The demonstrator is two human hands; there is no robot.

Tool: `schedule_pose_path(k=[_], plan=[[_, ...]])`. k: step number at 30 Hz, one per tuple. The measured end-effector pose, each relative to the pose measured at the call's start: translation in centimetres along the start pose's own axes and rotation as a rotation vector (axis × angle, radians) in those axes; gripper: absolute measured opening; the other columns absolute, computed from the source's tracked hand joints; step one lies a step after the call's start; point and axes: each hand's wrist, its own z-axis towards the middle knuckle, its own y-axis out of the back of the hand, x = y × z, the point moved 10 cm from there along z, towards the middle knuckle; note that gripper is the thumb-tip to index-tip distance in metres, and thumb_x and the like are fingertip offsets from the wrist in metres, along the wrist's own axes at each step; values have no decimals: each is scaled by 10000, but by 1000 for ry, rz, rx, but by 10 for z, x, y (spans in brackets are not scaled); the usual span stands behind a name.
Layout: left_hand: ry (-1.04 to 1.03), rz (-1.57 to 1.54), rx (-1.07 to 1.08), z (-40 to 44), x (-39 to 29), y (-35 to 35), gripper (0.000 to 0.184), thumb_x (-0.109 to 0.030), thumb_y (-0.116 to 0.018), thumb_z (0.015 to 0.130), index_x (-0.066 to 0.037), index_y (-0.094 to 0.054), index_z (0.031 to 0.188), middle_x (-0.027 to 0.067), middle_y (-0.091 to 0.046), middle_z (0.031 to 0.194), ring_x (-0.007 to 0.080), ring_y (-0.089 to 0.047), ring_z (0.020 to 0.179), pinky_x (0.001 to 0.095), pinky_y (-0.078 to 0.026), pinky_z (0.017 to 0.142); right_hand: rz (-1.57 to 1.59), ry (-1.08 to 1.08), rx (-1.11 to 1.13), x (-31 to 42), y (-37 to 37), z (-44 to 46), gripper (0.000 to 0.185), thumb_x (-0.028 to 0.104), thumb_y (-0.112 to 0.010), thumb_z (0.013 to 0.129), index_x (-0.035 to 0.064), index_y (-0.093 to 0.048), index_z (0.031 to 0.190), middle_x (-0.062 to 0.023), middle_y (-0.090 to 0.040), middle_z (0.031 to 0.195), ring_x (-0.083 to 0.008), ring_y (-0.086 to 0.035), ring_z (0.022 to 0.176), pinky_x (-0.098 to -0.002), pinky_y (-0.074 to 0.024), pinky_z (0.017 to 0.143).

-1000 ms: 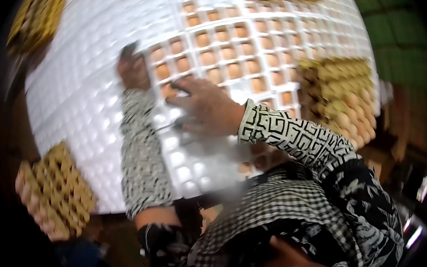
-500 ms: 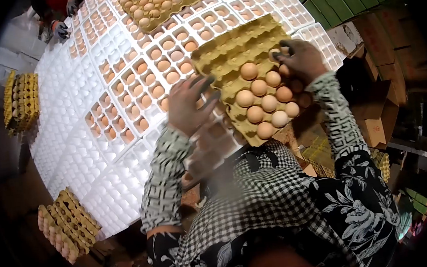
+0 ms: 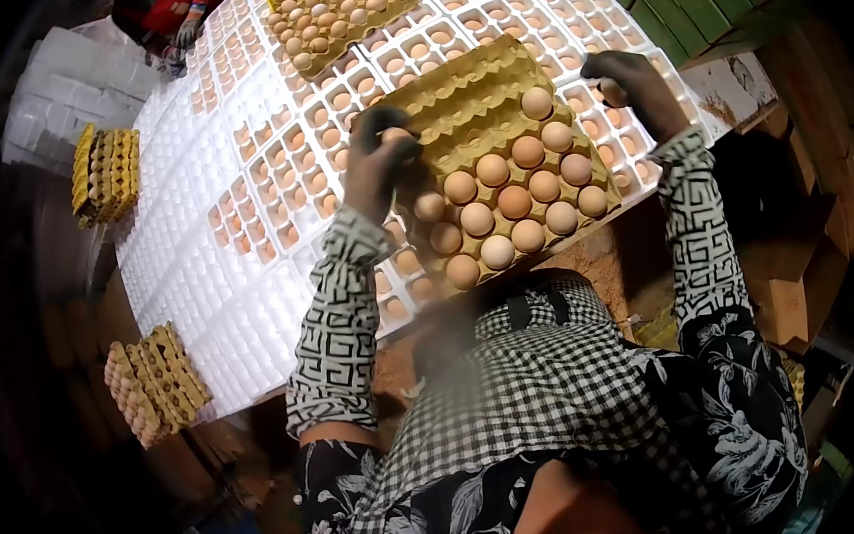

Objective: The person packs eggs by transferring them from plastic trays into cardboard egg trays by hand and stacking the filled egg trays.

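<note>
A yellow pulp egg tray (image 3: 453,89) lies in front of me on the white trays, its near rows filled with brown eggs (image 3: 514,202) and its far rows mostly bare. At its left edge, my gloved left hand (image 3: 370,176) is closed around an egg (image 3: 396,136). Beyond the tray's right edge, my gloved right hand (image 3: 648,95) curls its fingers around another egg (image 3: 613,93), above the white egg trays (image 3: 640,172).
Another egg-filled pulp tray (image 3: 342,18) sits at the far side. White trays (image 3: 195,255) cover the left of the table. Stacked pulp trays (image 3: 109,177) stand along the left edge, and green crates (image 3: 692,0) at upper right. Another person's hand (image 3: 190,30) is at upper left.
My right hand has moved right, off the pulp tray. My left hand has lifted and closed on an egg. The view has shifted, and the eggs in the pulp tray sit differently.
</note>
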Motion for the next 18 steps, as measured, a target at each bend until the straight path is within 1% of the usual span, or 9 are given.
schedule_pose_path(k=[1, 3, 5, 9, 11, 13, 15, 17, 18], plan=[[15, 364, 34, 7, -1, -10, 357, -216, -717, 811, -15, -594, 1079, 97, -609, 1004, 204, -638, 874, 329, -550, 775, -599, -223, 141, 8, -17, 6, 550, 550, -590, 894, 30, -671, 1056, -98, -672, 986, -173, -643, 906, -298, -522, 809], [-190, 940, 190, 8, -27, -69, 412, -409, -762, 784, -74, -695, 1013, 132, -628, 1036, 251, -660, 904, 358, -545, 776, -1232, -38, 78, 17, -53, 24, 657, 654, -579, 860, 37, -666, 1068, -128, -693, 1003, -227, -671, 933, -344, -531, 818], [-21, 1471, 445, 12, -9, -111, 370, -417, -757, 785, -109, -714, 986, 119, -642, 1032, 266, -675, 922, 379, -550, 756, -1315, -1, 187, 2, -85, 38, 705, 686, -559, 850, 35, -657, 1101, -124, -700, 1055, -260, -675, 991, -386, -534, 835], [-107, 1522, 485, 10, -16, -128, 388, -469, -740, 780, -134, -716, 973, 90, -662, 988, 270, -685, 884, 394, -554, 727, -1048, 28, 143, -12, -64, 39, 680, 677, -556, 830, 29, -699, 977, -127, -699, 973, -231, -669, 850, -385, -538, 760], [-115, 1436, 409, 18, -14, -106, 415, -479, -719, 807, -105, -711, 986, 103, -651, 939, 286, -676, 868, 394, -550, 755, -263, -6, 56, -23, -22, 29, 508, 439, -691, 813, -13, -689, 1045, -90, -681, 922, -179, -634, 722, -315, -533, 621], [-57, 656, 250, 11, -13, -52, 472, -428, -657, 885, -35, -648, 1147, 126, -641, 1101, 248, -653, 897, 352, -539, 823, 372, -7, 143, -10, -7, 4, 495, 267, -642, 882, 30, -560, 1308, -83, -665, 1064, -110, -627, 776, -229, -524, 606], [51, -173, 37, -9, -3, -9, 463, -283, -613, 896, -46, -539, 1286, 220, -581, 1277, 231, -663, 838, 303, -546, 744, 624, 47, 301, 9, -13, -7, 494, 220, -641, 877, 60, -550, 1335, -78, -642, 1132, -104, -624, 836, -217, -525, 600], [3, -797, 242, -25, -5, 5, 477, -226, -597, 893, -62, -490, 1327, 234, -572, 1285, 215, -657, 797, 297, -545, 679, 349, 65, 319, 19, -23, -8, 487, 178, -644, 870, 81, -557, 1339, -72, -629, 1169, -112, -619, 874, -205, -533, 656], [0, -760, 196, -30, -5, 17, 485, -225, -588, 898, -68, -472, 1342, 220, -572, 1284, 206, -654, 780, 301, -545, 664, 185, 101, 424, 27, -39, -10, 451, 196, -646, 875, 85, -587, 1308, -75, -626, 1189, -142, -634, 901, -245, -554, 743]])
